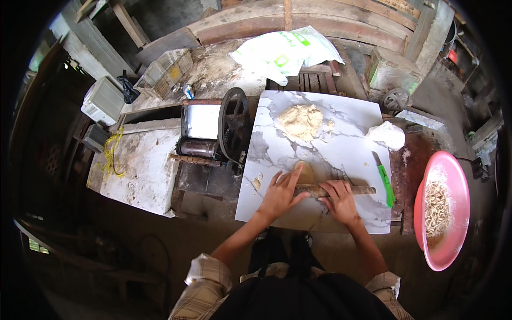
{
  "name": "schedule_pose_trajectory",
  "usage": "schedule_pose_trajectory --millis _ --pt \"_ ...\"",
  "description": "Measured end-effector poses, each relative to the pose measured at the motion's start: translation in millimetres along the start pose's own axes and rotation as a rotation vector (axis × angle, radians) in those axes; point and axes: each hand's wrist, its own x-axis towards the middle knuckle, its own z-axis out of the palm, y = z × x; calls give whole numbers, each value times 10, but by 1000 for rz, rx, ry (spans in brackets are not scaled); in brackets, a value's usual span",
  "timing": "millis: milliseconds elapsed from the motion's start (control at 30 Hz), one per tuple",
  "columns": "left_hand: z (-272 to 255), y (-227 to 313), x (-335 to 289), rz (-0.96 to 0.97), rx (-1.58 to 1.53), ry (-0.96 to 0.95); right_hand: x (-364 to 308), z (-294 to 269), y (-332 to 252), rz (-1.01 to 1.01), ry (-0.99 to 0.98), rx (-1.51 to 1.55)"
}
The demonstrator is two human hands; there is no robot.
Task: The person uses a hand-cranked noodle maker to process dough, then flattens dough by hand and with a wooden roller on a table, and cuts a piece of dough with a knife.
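A wooden rolling pin (364, 190) lies crosswise on the near part of a white marble-patterned board (261, 128). My right hand (341, 201) rests on the pin, its fingers bent over the top. At the pin's left end is my left hand (281, 194). Its fingers stretch forward, and its thumb touches the pin. Beside the left fingertips, a flattened piece of dough (304, 172) shows just beyond the pin; part of it is hidden. A larger lump of crumbly pale dough (300, 122) sits farther back, and a small scrap (257, 182) lies left of my hand.
A green-handled knife (385, 184) and white bag (388, 135) lie at the board's right. Beyond stands a pink basin (462, 208) of floury strips. Left is a hand-cranked roller machine (233, 125); behind, a white sack (288, 53) and plastic crate (164, 74).
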Motion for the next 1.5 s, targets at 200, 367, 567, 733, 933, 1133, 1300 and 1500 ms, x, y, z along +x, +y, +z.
schedule_pose_trajectory --millis 200,367,567,733,933,1133,1300,1500 --pt "37 54 -209 -496 35 31 307 122 -126 -66 -176 29" --pt "254 -57 -146 -579 209 150 505 345 -278 119 -33 -291" --pt "361 -466 416 -654 292 233 1103 489 51 239 109 -398" --pt "399 -366 179 -592 239 160 885 561 -17 278 54 -380" --pt "337 -131 -235 -535 212 -25 485 516 -266 276 -24 -340" --pt "323 -676 507 -443 301 121 1081 582 35 453 138 -457" --pt "367 -510 207 -385 189 49 783 655 -44 505 100 -405" --pt "277 -331 -111 -337 128 -86 408 603 -286 441 28 -381"
